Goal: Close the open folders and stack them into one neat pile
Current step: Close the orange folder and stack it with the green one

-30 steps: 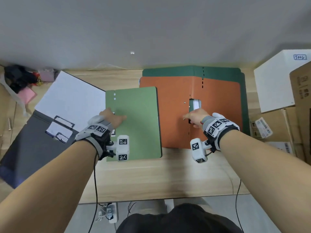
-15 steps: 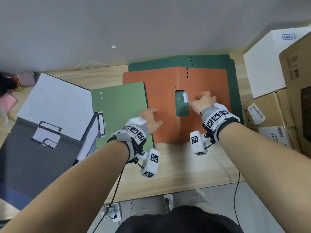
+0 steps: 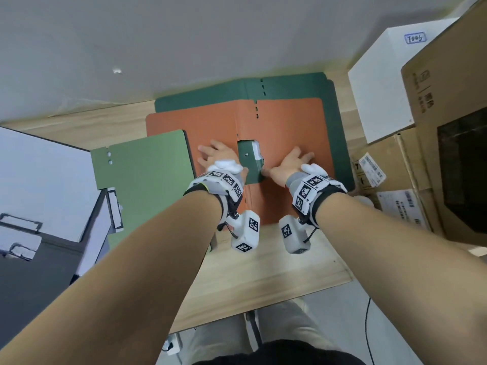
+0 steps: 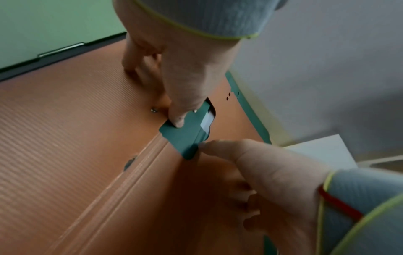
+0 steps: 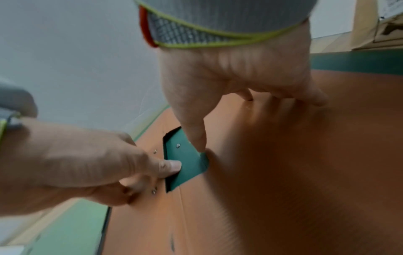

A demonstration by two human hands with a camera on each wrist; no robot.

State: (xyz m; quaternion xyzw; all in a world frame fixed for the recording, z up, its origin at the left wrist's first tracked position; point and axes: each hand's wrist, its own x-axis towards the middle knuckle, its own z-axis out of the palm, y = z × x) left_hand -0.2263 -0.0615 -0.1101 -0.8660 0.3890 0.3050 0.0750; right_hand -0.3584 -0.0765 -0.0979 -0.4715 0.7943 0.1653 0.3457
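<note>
An open orange folder [image 3: 290, 122] lies spread flat, outer side up, on an open dark green folder [image 3: 295, 85]. A cut-out in the orange spine shows dark green [image 3: 249, 164] beneath. My left hand [image 3: 221, 159] rests with spread fingers on the orange left half, its thumb [image 4: 177, 119] touching the green in the cut-out. My right hand [image 3: 287, 163] lies on the right half, with its thumb tip [image 5: 201, 146] at the cut-out's edge. A closed light green folder [image 3: 145, 167] lies to the left, slightly over the orange one. Neither hand holds anything.
An open grey binder [image 3: 34, 272] with a white sheet [image 3: 44, 175] fills the far left. A white box [image 3: 382, 83] and cardboard boxes [image 3: 448, 127] crowd the right. The wall stands close behind, and bare wooden table [image 3: 263, 280] runs to the near edge.
My left hand left the light green folder and moved right onto the orange folder beside the cut-out. My right hand spread flat on the right half. The head view shifted closer.
</note>
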